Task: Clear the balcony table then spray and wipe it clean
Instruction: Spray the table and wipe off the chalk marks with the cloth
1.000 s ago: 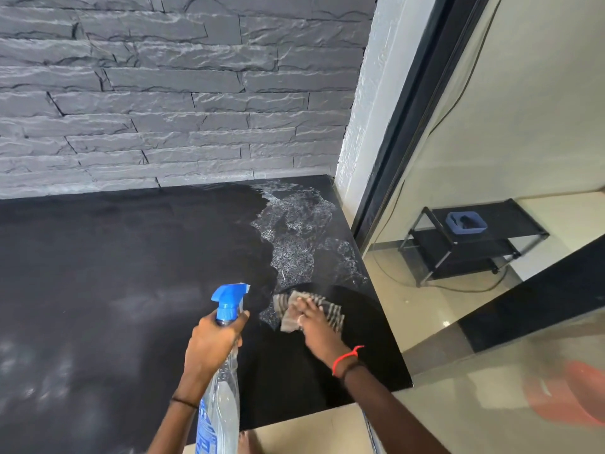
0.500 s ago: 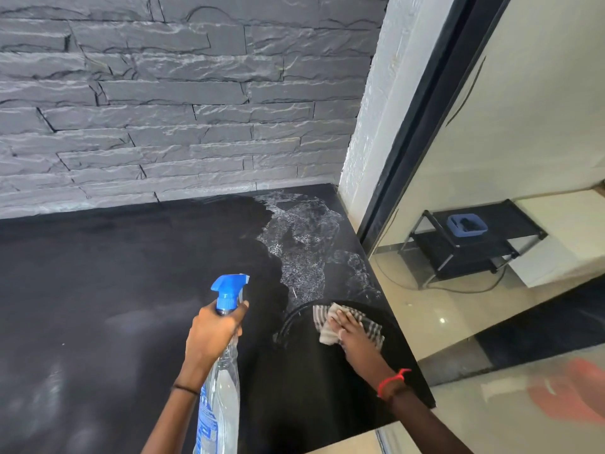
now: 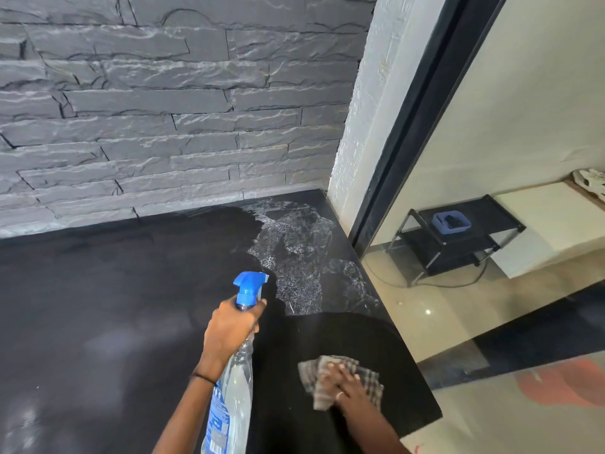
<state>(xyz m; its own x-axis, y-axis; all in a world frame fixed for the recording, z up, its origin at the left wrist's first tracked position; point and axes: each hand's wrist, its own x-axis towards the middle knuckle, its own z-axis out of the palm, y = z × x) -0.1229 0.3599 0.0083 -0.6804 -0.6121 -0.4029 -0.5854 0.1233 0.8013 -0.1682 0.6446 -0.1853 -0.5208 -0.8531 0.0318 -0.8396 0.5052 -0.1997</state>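
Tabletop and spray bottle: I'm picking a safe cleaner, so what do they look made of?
Tabletop: probably polished black stone, maybe granite; it looks dark and smooth with a dull sheen.
Spray bottle: clear plastic, since liquid shows through the body; its trigger head looks like glossy blue plastic.

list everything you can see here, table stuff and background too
black stone table top: one, black, against the wall
white foamy spray patch: one, white, table's far right corner
clear plastic spray bottle with blue trigger: one, clear and blue, held above the table
checked grey cloth: one, grey-brown checks, on the table's near right part
grey stone-clad wall: one, grey, behind the table
black metal rack: one, black, on the floor, right
blue plastic basket: one, blue, on the rack's top shelf
left hand grip: one, round the bottle's neck
right hand grip: one, flat on the cloth
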